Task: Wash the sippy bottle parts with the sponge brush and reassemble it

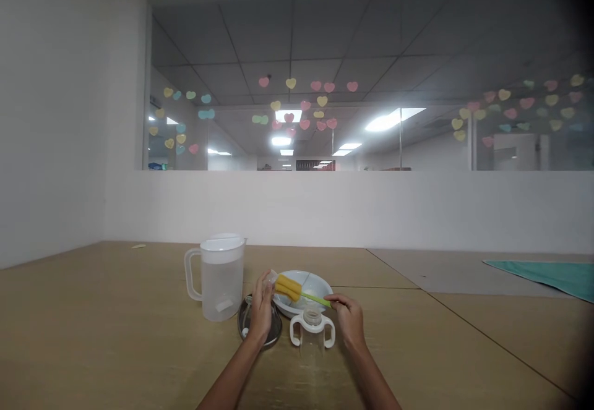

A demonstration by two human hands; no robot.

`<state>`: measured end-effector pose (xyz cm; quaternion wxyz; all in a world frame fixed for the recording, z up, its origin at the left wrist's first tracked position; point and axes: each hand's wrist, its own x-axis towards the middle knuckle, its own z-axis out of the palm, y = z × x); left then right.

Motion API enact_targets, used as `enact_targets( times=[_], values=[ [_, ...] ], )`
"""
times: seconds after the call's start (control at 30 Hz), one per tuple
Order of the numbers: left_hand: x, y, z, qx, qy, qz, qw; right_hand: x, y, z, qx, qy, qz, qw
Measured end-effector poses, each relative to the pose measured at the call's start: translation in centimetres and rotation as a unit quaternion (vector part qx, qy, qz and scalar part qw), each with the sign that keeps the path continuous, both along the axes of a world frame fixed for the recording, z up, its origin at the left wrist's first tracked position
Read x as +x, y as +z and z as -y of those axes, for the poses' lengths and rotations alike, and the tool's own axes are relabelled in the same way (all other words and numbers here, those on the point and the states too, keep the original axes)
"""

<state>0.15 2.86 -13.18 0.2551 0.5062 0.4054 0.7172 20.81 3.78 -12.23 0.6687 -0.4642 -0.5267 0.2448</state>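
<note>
The right hand grips the sponge brush; the left hand pinches a clear piece. A careless right-hand swing could topple the bottle.

Grips a yellow sponge brush by its green handle in the right hand and holds a small clear piece at the sponge end in the left hand, with a white bowl behind, a two-handled clear bottle upright in front, and a dark dish and translucent pitcher at left on the tabletop.
</note>
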Motion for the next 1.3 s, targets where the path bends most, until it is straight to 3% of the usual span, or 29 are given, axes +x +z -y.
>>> enact_targets(
  times=[0.17,0.3,0.37,0.43,0.6,0.8,1.07,1.3],
  values=[
    [0.4,0.2,0.8,0.03,-0.022,-0.002,0.999,0.0,0.0,0.2,0.004,-0.017,0.019,1.0],
    [1.2,-0.1,1.2,0.073,-0.084,-0.072,0.991,-0.1,0.2,0.5,0.008,-0.03,0.037,0.999],
    [1.5,-0.1,1.3,0.086,-0.077,-0.096,0.989,-0.1,0.3,0.6,0.008,-0.036,0.042,0.998],
    [1.4,0.0,1.4,0.091,-0.028,-0.107,0.99,-0.2,0.3,0.6,0.004,-0.039,0.05,0.998],
    [-0.3,0.1,1.0,0.074,0.176,-0.174,0.966,-0.1,0.2,0.8,-0.007,-0.074,0.085,0.994],
    [-2.1,-1.0,-0.1,-0.045,0.231,-0.275,0.932,0.0,0.1,0.9,0.022,-0.163,0.133,0.977],
    [-2.3,-0.9,0.0,-0.128,0.259,-0.384,0.877,0.8,-0.1,-0.9,0.028,-0.142,-0.135,0.98],
    [-2.4,-1.0,0.4,-0.192,0.192,-0.4,0.875,1.4,-0.3,-1.6,0.013,-0.14,-0.228,0.963]
  ],
)
